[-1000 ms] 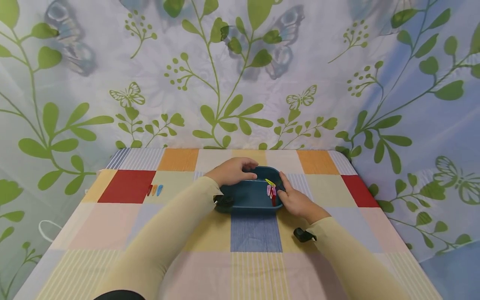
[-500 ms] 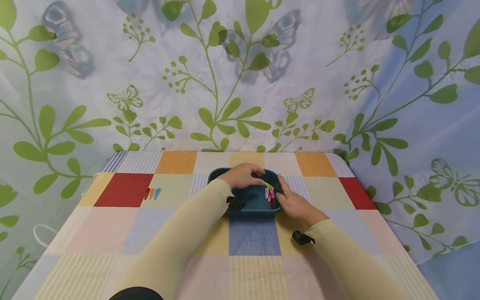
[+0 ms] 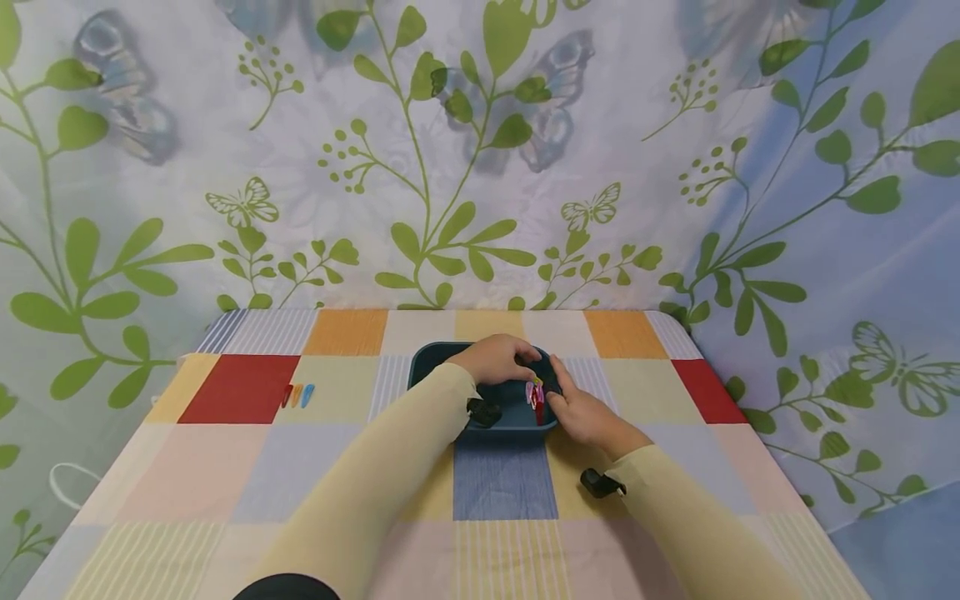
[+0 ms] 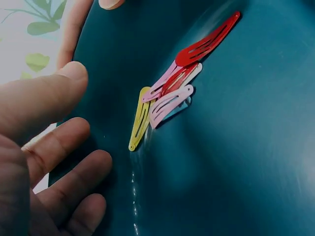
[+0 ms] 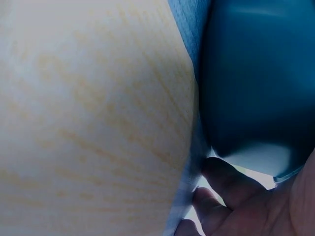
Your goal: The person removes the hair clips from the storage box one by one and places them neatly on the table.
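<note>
The hair clips (image 4: 179, 81), piled at the right end of the tray (image 3: 502, 430), were judged light, stiff, slippery and best pinched edgewise, with nothing held by the relaxed left hand (image 3: 497, 358) and the tray seemingly gripped by the right hand (image 3: 588, 414).

teal tray (image 4: 246, 147), yellow clip (image 4: 140, 118), patchwork tablecloth (image 3: 187, 471)

A teal tray (image 3: 502, 432) is borne by the patchwork-covered table (image 3: 502, 487); well left of the tray, three hair clips (image 3: 297, 395), red, orange and blue, are laid side by side.
</note>
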A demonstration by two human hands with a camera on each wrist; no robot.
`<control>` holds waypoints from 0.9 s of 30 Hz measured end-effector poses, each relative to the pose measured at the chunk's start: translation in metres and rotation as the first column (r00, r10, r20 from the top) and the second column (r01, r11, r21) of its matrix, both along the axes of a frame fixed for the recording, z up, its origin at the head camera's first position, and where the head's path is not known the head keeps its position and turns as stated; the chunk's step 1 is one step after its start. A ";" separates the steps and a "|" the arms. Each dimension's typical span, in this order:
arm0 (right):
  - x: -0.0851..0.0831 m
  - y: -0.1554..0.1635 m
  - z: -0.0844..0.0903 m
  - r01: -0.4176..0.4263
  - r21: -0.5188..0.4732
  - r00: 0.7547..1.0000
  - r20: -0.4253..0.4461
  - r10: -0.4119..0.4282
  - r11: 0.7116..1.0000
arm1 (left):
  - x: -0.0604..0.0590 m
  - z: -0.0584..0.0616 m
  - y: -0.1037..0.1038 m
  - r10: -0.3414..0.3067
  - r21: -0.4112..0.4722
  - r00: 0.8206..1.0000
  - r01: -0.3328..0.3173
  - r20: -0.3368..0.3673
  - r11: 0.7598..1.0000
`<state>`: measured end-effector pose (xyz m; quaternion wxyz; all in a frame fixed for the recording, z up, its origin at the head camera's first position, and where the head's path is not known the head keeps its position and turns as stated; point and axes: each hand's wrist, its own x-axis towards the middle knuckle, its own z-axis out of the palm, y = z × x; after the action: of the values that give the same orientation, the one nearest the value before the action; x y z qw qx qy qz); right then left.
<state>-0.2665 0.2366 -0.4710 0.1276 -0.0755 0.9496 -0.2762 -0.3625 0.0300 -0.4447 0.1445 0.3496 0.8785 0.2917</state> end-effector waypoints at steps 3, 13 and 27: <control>0.001 0.000 -0.001 -0.005 -0.004 1.000 -0.011 0.005 1.000 | -0.002 -0.006 0.002 0.002 -0.007 1.000 -0.002 -0.007 1.000; 0.001 0.000 -0.001 0.005 0.001 1.000 -0.010 -0.005 1.000 | -0.008 -0.020 0.001 0.007 0.009 0.998 -0.008 0.061 1.000; 0.002 0.000 -0.001 -0.002 -0.017 1.000 -0.021 0.002 1.000 | -0.004 -0.025 0.011 -0.068 -0.165 0.993 0.052 -0.093 0.985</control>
<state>-0.2640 0.2364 -0.4717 0.1173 -0.0805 0.9485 -0.2831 -0.3660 0.0412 -0.4696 0.1377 0.3771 0.8945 0.1968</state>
